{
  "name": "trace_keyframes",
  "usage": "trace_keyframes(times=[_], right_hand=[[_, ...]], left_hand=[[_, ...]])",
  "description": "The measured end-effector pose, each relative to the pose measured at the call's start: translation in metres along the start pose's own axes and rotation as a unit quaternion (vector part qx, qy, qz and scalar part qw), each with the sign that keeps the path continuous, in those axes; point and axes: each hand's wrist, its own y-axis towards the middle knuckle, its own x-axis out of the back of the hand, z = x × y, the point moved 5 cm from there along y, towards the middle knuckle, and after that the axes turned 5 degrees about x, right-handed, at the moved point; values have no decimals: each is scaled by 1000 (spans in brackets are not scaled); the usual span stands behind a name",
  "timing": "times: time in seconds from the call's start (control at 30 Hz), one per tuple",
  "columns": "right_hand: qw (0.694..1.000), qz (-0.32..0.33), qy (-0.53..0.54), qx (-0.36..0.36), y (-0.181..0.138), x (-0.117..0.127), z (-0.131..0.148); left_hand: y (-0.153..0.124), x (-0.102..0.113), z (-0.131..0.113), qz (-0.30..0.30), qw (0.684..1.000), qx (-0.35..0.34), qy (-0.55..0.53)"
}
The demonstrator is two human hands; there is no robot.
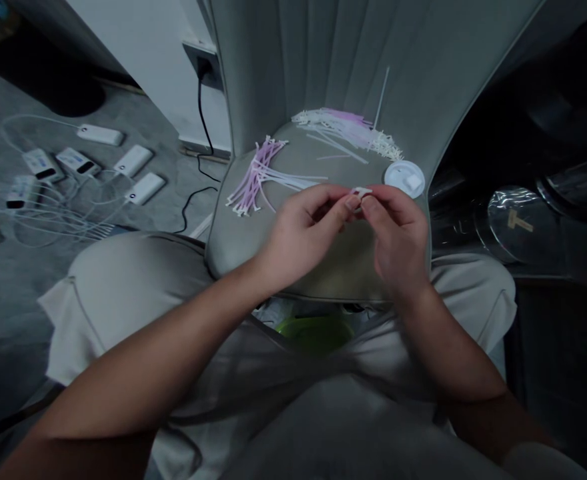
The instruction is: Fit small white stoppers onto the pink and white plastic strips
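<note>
My left hand (306,227) and my right hand (398,230) meet over the front half of a grey-green chair seat (333,263). Both are closed, thumb against fingers, on a small white piece (361,191) between their fingertips; its exact kind is too small to make out. Left of my left hand lies a crossed bundle of thin pink and white strips (257,170) with small white ends. Farther back on the seat is a loose pile of similar strips (338,125). Just beyond my right hand sits a round white lid-like dish (398,175) with a small white item in it.
Several white power banks (136,160) with tangled cables lie on the floor at left. A black cord (203,120) runs from a wall socket. Dark shiny cylinders (518,217) stand at right. Something green (316,332) shows beneath the seat, between my knees.
</note>
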Motion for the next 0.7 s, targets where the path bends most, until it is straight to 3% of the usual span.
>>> trace_keyframes(times=[0.27, 0.5, 0.7], right_hand=[[1000, -17, -5, 12, -1, 1, 6], [999, -52, 4, 14, -3, 5, 6], [998, -58, 36, 10, 1, 8, 10]], left_hand=[[-1, -2, -2, 19, 1000, -6, 18], [-3, -2, -2, 13, 994, -14, 110], [-5, 1, -12, -17, 965, -103, 240]])
